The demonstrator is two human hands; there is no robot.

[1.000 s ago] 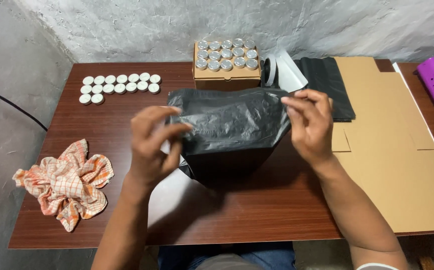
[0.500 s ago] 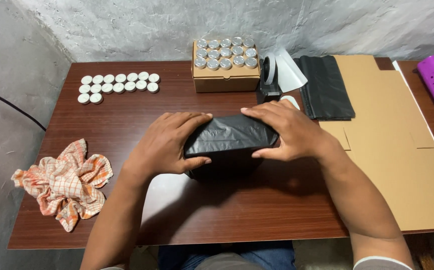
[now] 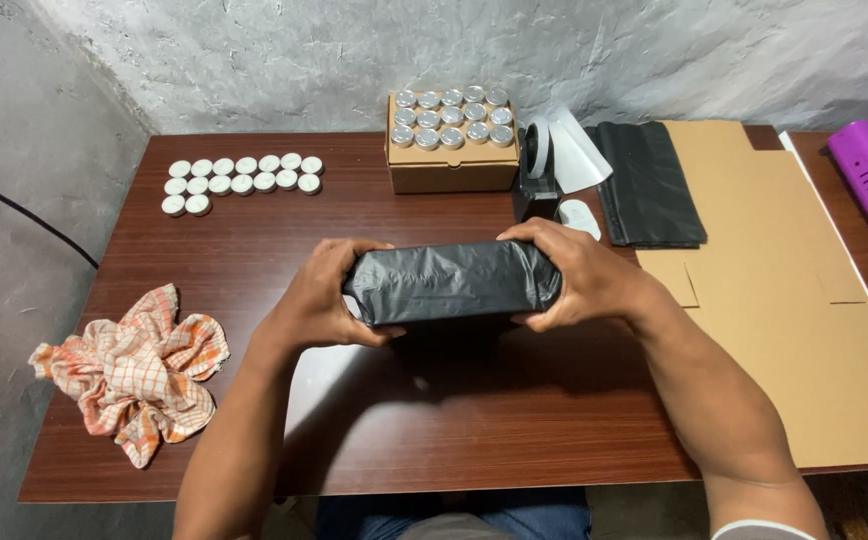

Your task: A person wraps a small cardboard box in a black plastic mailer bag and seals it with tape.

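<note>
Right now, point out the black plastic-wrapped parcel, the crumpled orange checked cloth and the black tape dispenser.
Black plastic-wrapped parcel [image 3: 452,282]: head view, middle of its top face.
Crumpled orange checked cloth [image 3: 134,370]: head view, its centre.
Black tape dispenser [image 3: 536,195]: head view, its base.

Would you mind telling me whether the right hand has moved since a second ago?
Yes. The right hand has come down from the raised bag flap and now clasps the right end of the black parcel, lower relative to the tape dispenser.

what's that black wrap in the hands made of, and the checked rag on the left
The black wrap looks like thin plastic film: faintly glossy, with fine crinkles and soft highlights where the left hand and right hand pull it tight. The checked rag looks like woven cotton cloth: matte, orange and white, crumpled in soft folds. Neither can be confirmed by sight alone.
</note>
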